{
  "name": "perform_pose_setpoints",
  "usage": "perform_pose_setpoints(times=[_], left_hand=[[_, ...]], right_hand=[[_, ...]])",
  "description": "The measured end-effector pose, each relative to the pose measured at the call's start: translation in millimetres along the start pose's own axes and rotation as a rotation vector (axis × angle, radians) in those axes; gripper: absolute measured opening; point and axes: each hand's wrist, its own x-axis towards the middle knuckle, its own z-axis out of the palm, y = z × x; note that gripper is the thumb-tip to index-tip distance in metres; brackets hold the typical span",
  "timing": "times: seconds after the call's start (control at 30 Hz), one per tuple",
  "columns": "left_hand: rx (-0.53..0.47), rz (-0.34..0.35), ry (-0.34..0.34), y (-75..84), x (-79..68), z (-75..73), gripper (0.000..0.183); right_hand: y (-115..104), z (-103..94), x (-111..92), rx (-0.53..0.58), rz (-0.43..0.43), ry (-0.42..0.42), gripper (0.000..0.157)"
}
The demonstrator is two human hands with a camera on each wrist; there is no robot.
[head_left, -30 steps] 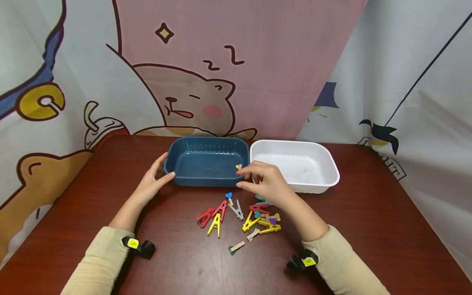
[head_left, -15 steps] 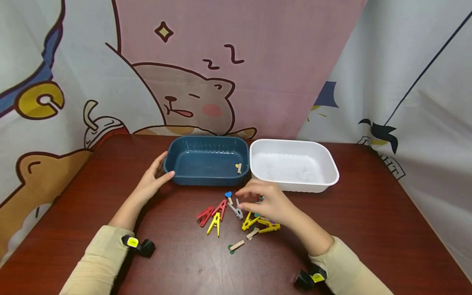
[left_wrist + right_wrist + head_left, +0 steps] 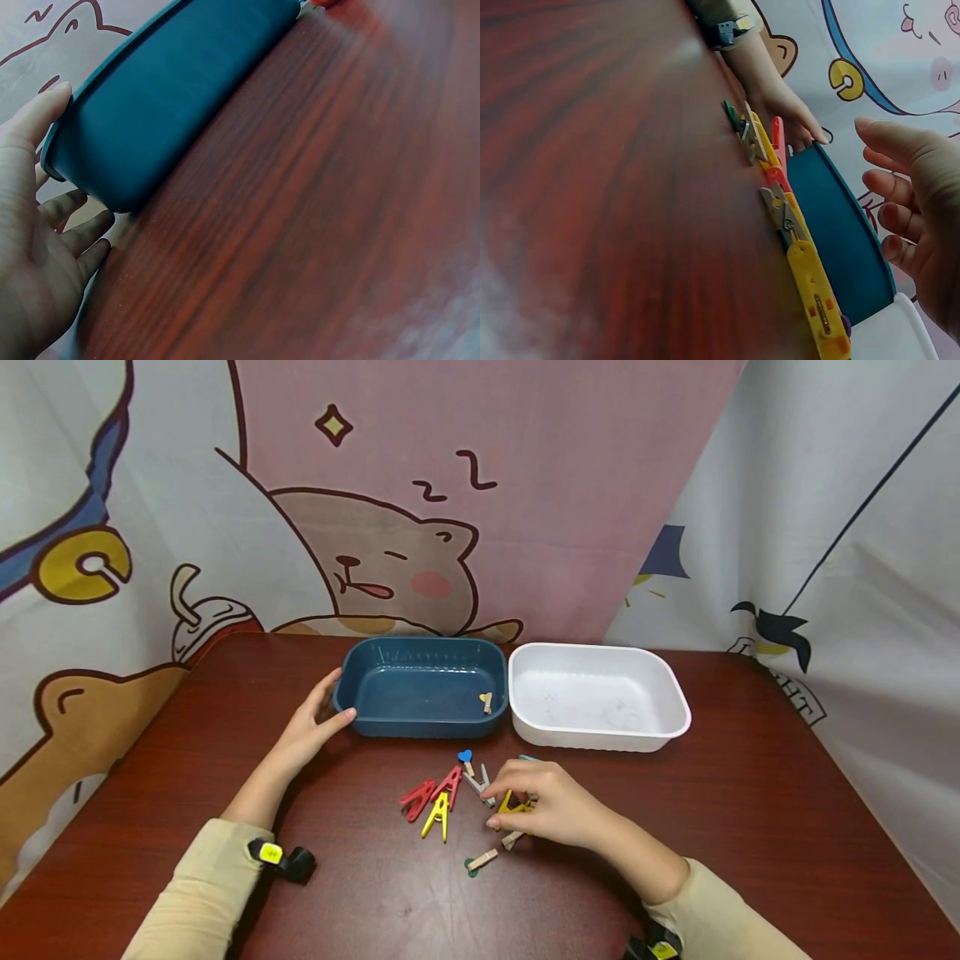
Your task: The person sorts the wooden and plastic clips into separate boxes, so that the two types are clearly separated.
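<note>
My left hand point(image 3: 311, 727) rests against the left end of a dark blue bin point(image 3: 427, 729), its thumb at the near corner and its fingers along the side. In the left wrist view, that thumb touches the rim. My right hand point(image 3: 555, 802) hovers over a pile of clothespins, thumb and fingertips apart with nothing between them. Beneath its fingers is a yellow clothespin point(image 3: 507, 807). A small wooden clothespin point(image 3: 513, 840) lies just below the hand. Part of the pile is hidden by the hand. Inside the bin lies one wooden clothespin point(image 3: 487, 702) with a yellow heart.
A white bin point(image 3: 600, 739) stands right of the blue one. Left of my right hand lie red clothespins point(image 3: 417, 800), another yellow clothespin point(image 3: 437, 817), a grey clothespin point(image 3: 477, 787) and a blue-heart clothespin point(image 3: 467, 762). A green-backed wooden clothespin point(image 3: 482, 860) lies nearest me.
My right hand has let go of the wooden clothespin in the blue bin, then moved back toward me and down over the pile. The left hand stays at the bin.
</note>
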Motion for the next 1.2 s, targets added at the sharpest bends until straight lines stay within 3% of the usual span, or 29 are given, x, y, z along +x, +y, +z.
perform_pose_setpoints(times=[0.17, 0.4, 0.63, 0.8, 1.2], left_hand=[[-0.002, -0.001, 0.001, 0.1, -0.2, 0.0, 0.075], [-0.012, 0.002, -0.001, 1.7, 0.8, 0.8, 0.076], [-0.013, -0.02, -0.017, 30.5, -7.6, 3.4, 0.074], [-0.008, -0.023, -0.015, 33.7, -9.5, 4.1, 0.073], [-0.009, -0.024, -0.018, 37.4, -10.0, 4.5, 0.073]], right_hand=[[-4.2, 1.6, -3.0, 0.004, 0.031, -0.048, 0.025], [-3.6, 5.5, -8.1, -0.004, 0.011, -0.132, 0.023], [-1.2, 10.4, -12.0, -0.038, 0.008, -0.23, 0.023], [-0.7, 13.5, -13.8, -0.054, -0.034, -0.247, 0.021], [0.6, 17.7, -17.1, -0.246, -0.095, -0.248, 0.021]])
